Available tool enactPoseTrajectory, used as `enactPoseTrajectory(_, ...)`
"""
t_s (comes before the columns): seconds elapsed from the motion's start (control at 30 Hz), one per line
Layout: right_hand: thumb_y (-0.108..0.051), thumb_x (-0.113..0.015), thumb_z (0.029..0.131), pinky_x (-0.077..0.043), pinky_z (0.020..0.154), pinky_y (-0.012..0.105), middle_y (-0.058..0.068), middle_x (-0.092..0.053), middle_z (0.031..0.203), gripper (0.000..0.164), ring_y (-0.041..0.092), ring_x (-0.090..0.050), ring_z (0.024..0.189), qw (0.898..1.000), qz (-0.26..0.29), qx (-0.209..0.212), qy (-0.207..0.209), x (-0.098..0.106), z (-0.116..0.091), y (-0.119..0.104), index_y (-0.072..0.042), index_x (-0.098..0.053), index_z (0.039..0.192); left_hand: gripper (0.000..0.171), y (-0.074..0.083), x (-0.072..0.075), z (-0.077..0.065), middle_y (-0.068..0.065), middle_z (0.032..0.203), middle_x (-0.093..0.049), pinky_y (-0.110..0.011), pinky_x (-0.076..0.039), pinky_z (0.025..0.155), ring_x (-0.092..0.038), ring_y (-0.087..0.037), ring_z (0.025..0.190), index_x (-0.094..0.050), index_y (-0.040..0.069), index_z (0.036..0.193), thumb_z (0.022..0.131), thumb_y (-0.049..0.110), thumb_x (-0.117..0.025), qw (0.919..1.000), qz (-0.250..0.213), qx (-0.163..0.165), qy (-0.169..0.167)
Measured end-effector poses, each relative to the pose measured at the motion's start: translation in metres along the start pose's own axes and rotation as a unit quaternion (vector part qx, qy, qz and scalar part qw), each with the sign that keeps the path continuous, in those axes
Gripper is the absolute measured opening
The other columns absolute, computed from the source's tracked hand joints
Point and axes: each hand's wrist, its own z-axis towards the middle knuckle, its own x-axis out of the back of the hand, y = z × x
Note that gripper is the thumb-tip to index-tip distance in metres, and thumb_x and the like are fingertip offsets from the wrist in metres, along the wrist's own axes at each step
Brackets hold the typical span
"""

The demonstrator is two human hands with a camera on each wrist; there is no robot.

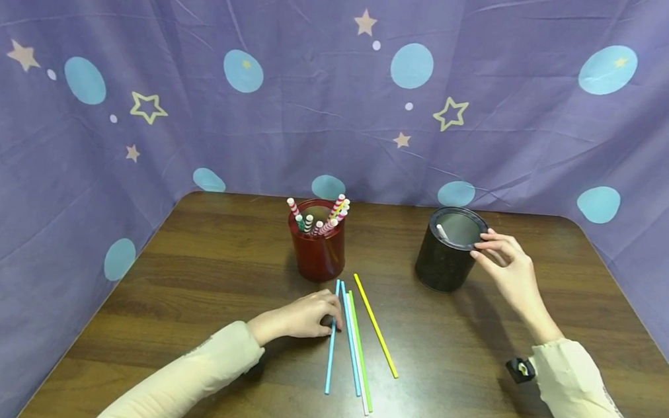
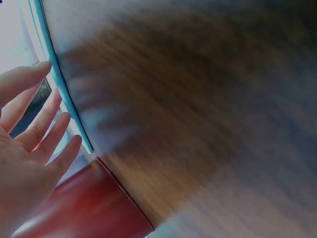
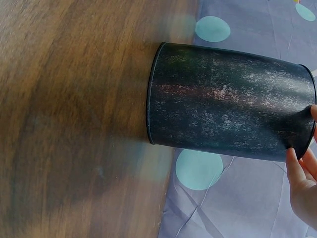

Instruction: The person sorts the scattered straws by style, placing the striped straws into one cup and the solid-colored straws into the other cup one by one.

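Note:
My left hand (image 1: 312,314) is over the leftmost blue straw (image 1: 329,368), thumb on one side and fingertips on the other. In the left wrist view its fingers are spread and the thumb tip (image 2: 45,68) is right at the straw. Beside it lie another blue straw (image 1: 352,343), a white straw (image 1: 364,401), a green straw (image 1: 360,354) and a yellow straw (image 1: 376,327). At the right, my right hand (image 1: 508,267) grips the upper edge of an upright black cup (image 1: 443,265) by thumb and fingertips. One white straw (image 1: 442,232) leans inside that cup.
A dark red cup (image 1: 320,254) stands behind the loose straws and holds several striped straws (image 1: 341,203). The brown wooden table (image 1: 218,239) ends at a purple curtain (image 1: 320,101). Near the right cuff is a small black device (image 1: 519,370).

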Motion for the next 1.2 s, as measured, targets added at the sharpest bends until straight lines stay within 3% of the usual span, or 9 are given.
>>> enactPoseTrajectory(0.2, 0.015, -0.061, 0.073, -0.042, 0.089, 0.014, 0.029, -0.049, 0.104, 0.016, 0.021, -0.046, 0.115, 1.000, -0.012, 0.000, -0.001, -0.001, -0.001, -0.018, 0.019, -0.057, 0.089, 0.014, 0.000, 0.001, -0.001, 0.004, 0.088, -0.055, -0.022, -0.042, 0.075, -0.046, -0.012, 0.087, -0.069, 0.016, 0.083, 0.070, 0.012, -0.071, 0.9998, 0.017, -0.001, -0.006)
enactPoseTrajectory(0.5, 0.015, -0.062, 0.073, -0.042, 0.089, 0.014, 0.028, -0.049, 0.104, 0.017, 0.021, -0.046, 0.115, 1.000, -0.016, 0.000, -0.001, -0.001, -0.002, -0.018, 0.019, -0.058, 0.089, 0.012, 0.002, 0.002, -0.002, 0.007, 0.085, -0.053, -0.025, -0.041, 0.078, -0.045, -0.011, 0.086, -0.070, 0.019, 0.083, 0.071, 0.018, -0.072, 0.9989, 0.044, -0.004, -0.015)
enactPoseTrajectory(0.87, 0.014, -0.061, 0.074, -0.042, 0.090, 0.014, 0.028, -0.049, 0.105, 0.016, 0.027, -0.044, 0.116, 1.000, -0.016, -0.008, -0.003, -0.001, -0.001, -0.018, 0.018, -0.058, 0.089, 0.009, -0.002, 0.004, 0.001, 0.007, 0.080, -0.054, -0.022, -0.040, 0.072, -0.046, -0.010, 0.082, -0.069, 0.017, 0.080, 0.071, 0.015, -0.072, 0.9993, 0.000, -0.023, -0.029)
enactPoseTrajectory(1.2, 0.014, -0.061, 0.074, -0.042, 0.089, 0.015, 0.029, -0.049, 0.104, 0.016, 0.025, -0.045, 0.116, 1.000, -0.018, -0.002, -0.004, -0.001, -0.001, -0.017, 0.019, -0.057, 0.089, 0.008, -0.005, 0.004, 0.001, 0.008, 0.079, -0.052, -0.023, -0.036, 0.073, -0.042, -0.008, 0.082, -0.065, 0.021, 0.078, 0.073, 0.016, -0.070, 0.9979, -0.026, 0.006, -0.059)
